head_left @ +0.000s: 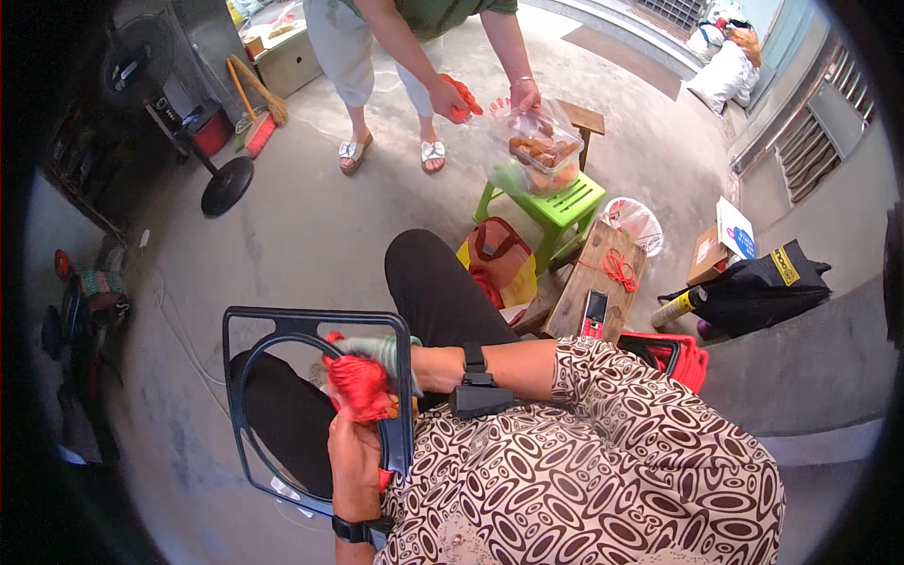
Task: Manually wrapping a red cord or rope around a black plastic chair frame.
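A dark, roughly square frame with a round opening stands tilted over my lap. Inside that opening is a bundle of red cord, partly blurred. My left hand comes up from below, its fingers closed against the bundle's lower side. From the right reaches my right hand in a pale grey-green glove, closed around the bundle's upper side; its fingertips are mostly hidden. More red shows by the frame's lower right edge.
Across from me a person holds red cord and a clear bag of brown food over a green stool. A wooden bench bears red string and a phone. Nearby are a yellow-red bag, black bag and fan.
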A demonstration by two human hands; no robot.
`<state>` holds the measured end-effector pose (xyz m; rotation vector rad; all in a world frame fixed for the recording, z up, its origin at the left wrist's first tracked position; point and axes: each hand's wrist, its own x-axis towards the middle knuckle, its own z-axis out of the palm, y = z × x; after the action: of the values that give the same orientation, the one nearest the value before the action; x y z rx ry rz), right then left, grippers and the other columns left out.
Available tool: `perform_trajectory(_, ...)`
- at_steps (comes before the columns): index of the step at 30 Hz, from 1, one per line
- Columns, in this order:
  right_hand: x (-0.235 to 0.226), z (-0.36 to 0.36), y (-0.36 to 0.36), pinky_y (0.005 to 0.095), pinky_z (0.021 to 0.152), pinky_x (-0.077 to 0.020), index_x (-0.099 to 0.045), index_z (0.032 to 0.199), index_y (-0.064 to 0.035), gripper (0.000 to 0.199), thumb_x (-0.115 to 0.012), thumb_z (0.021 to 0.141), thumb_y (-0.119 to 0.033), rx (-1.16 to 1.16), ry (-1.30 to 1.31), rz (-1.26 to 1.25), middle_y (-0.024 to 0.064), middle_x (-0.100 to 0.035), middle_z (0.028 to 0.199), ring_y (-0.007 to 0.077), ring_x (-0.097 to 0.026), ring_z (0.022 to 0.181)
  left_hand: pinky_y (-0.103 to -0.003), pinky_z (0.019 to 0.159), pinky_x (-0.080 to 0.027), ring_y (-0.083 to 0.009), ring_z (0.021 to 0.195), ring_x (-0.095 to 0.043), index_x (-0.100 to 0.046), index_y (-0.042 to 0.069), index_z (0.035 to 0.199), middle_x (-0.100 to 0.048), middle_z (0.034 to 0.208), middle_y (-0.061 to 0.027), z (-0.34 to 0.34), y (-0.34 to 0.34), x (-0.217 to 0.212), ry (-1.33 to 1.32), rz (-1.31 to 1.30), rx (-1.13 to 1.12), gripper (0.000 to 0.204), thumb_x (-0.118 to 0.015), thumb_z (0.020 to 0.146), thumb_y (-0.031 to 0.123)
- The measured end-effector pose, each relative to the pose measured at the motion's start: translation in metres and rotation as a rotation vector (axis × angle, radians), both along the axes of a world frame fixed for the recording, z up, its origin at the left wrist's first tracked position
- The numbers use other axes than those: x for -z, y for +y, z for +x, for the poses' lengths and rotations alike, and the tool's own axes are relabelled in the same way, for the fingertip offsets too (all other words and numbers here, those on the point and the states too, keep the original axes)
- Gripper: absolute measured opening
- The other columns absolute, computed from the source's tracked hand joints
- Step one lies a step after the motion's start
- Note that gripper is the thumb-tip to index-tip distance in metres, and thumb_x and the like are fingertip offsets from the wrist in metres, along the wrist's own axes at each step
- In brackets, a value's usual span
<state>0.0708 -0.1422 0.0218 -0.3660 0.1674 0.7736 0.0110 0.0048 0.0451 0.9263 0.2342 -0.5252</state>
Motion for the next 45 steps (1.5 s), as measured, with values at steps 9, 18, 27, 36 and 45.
perform_trajectory(9, -0.009, -0.001, -0.111, 0.039, 0.072, -0.0482, -0.052, 0.099, -0.0039, 0.037, -0.055, 0.087, -0.039, 0.434, 0.044, 0.241, 0.0081, -0.058, 0.08, 0.0229, -0.057, 0.068, -0.025, 0.076, -0.047, -0.0141, 0.077, -0.06, -0.061, -0.001, 0.092, -0.064, 0.084, -0.0075, -0.005, 0.005, -0.018, -0.003, -0.049, 0.075, 0.013, -0.056, 0.088, 0.011)
perform_trajectory(18, -0.03, -0.069, -0.15, 0.0283, 0.057, -0.0419, -0.051, 0.096, -0.0094, 0.038, -0.045, 0.092, -0.047, 0.19, -0.233, -0.091, -0.0007, -0.048, 0.06, 0.012, -0.046, 0.047, -0.025, 0.074, -0.047, -0.0142, 0.076, -0.06, -0.06, 0.0, 0.091, -0.063, 0.082, -0.0066, -0.002, 0.006, -0.016, -0.044, 0.034, 0.035, 0.011, -0.056, 0.088, 0.01)
perform_trajectory(27, 0.003, -0.043, -0.122, 0.0351, 0.071, -0.0534, -0.055, 0.105, -0.0051, 0.027, -0.062, 0.082, -0.018, 0.18, 0.047, -0.301, 0.0093, -0.064, 0.089, 0.0206, -0.063, 0.076, -0.027, 0.074, -0.052, -0.0153, 0.077, -0.062, -0.058, 0.0, 0.093, -0.064, 0.084, -0.0077, -0.001, 0.003, -0.02, -0.049, -0.019, 0.047, 0.011, -0.055, 0.085, 0.007)
perform_trajectory(36, -0.036, 0.008, -0.042, 0.0256, 0.078, -0.0457, -0.055, 0.114, 0.0004, 0.04, -0.064, 0.08, -0.02, -0.085, -0.672, -0.769, 0.0047, -0.061, 0.099, 0.0119, -0.057, 0.089, -0.025, 0.072, -0.049, -0.0121, 0.074, -0.059, -0.058, 0.002, 0.093, -0.062, 0.081, -0.0038, -0.004, -0.005, -0.025, -0.136, 0.082, 0.067, 0.014, -0.054, 0.089, 0.015)
perform_trajectory(45, -0.027, 0.004, -0.019, 0.0257, 0.068, -0.047, -0.062, 0.094, -0.0072, 0.027, -0.062, 0.085, -0.032, -0.282, -0.333, -0.309, 0.0009, -0.062, 0.086, 0.0082, -0.056, 0.077, -0.028, 0.076, -0.047, -0.013, 0.085, -0.059, -0.056, 0.0, 0.106, -0.062, 0.099, -0.0063, 0.003, -0.017, -0.034, -0.043, 0.083, -0.068, 0.025, -0.048, 0.094, 0.021)
